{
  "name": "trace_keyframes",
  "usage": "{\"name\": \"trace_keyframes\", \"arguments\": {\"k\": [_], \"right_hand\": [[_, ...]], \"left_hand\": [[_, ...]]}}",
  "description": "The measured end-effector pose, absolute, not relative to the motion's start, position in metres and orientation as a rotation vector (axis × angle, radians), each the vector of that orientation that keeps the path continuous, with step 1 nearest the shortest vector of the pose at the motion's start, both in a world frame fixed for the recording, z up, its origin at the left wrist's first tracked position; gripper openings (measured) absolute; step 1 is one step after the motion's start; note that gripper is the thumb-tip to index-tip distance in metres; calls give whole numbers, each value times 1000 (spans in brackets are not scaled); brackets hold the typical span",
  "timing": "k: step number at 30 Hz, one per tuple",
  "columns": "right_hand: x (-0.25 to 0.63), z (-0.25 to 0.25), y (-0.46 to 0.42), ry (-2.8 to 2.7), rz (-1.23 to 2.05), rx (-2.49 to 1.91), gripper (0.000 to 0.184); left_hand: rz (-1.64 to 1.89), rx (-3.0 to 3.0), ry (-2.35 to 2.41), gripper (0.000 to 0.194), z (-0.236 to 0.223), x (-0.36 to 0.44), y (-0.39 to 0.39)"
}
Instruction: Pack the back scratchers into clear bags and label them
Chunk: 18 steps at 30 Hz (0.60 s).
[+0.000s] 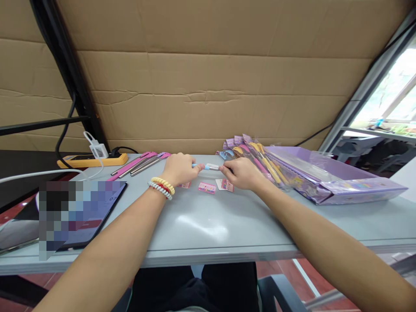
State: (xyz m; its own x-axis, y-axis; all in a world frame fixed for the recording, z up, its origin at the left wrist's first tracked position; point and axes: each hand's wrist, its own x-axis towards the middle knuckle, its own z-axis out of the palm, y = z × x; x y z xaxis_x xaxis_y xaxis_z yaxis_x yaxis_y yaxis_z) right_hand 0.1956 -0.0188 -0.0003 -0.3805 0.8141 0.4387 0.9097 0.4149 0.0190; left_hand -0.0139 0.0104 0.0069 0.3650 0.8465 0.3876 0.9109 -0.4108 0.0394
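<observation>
Pink printed labels (207, 188) lie on the table (198, 240), probably for easy reach. Just beyond, between both hands, is a blue-and-silver rod (213, 167): the left hand (180, 169) grips its blue part, the right hand (239, 173) pinches its silver end, apparently for steadiness. Wrapped sticks (260, 159) reach farther back.

Around the left wrist (161, 185), left of the frame's centre, sit slim bands: a yellow coiled one (165, 182) nearest the hand, a pale, whitish coiled one (158, 187) farther up the arm, and a bit of red (164, 188) between them. Black or very dark trousers (230, 286) fill the lower middle.
</observation>
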Motion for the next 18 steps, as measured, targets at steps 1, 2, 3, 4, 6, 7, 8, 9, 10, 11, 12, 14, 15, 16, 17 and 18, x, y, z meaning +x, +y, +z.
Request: {"name": "trace_keyframes", "arguments": {"k": [1, 2, 3, 4, 6, 7, 8, 9, 10, 11, 12, 14, 15, 16, 17, 18], "right_hand": [[196, -1, -18, -2326, -345, -1493, 41], [196, -2, -17, -2334, -326, -1505, 41], [197, -3, -16, -2337, -312, -1511, 41], [198, -3, -15, -2334, -303, -1511, 42], [201, -4, -14, -2322, -297, -1493, 42], [202, -5, -13, -2316, -296, -1478, 42], [204, -5, -12, -2313, -292, -1462, 42], [205, -5, -11, -2311, -278, -1446, 42], [206, -5, -10, -2309, -252, -1431, 41], [208, -5, -9, -2307, -211, -1411, 39], [209, -5, -8, -2298, -158, -1386, 36], [212, -6, -6, -2260, -39, -1339, 29], [213, -6, -5, -2233, 11, -1324, 26], [214, -7, -4, -2206, 48, -1314, 25], [215, -7, -3, -2181, 72, -1306, 24], [216, -8, -3, -2159, 79, -1300, 23]], "left_hand": [[-523, -2466, -1583, 49, 5, -14, 12], [-526, -2490, -1571, 48, 2, -15, 14], [-531, -2509, -1560, 48, 0, -15, 16], [-539, -2523, -1549, 47, -2, -14, 17], [-550, -2542, -1543, 47, -4, -13, 18], [-553, -2554, -1547, 46, -5, -13, 18], [-551, -2570, -1551, 46, -6, -12, 17], [-545, -2590, -1553, 45, -6, -11, 16], [-537, -2616, -1549, 45, -6, -11, 15], [-528, -2643, -1543, 45, -6, -10, 14], [-519, -2671, -1532, 44, -6, -10, 13], [-506, -2721, -1505, 43, -6, -10, 13], [-503, -2740, -1489, 41, -6, -10, 14], [-500, -2752, -1474, 38, -7, -11, 16], [-500, -2756, -1464, 35, -7, -11, 18], [-502, -2757, -1456, 32, -8, -13, 20]]}}
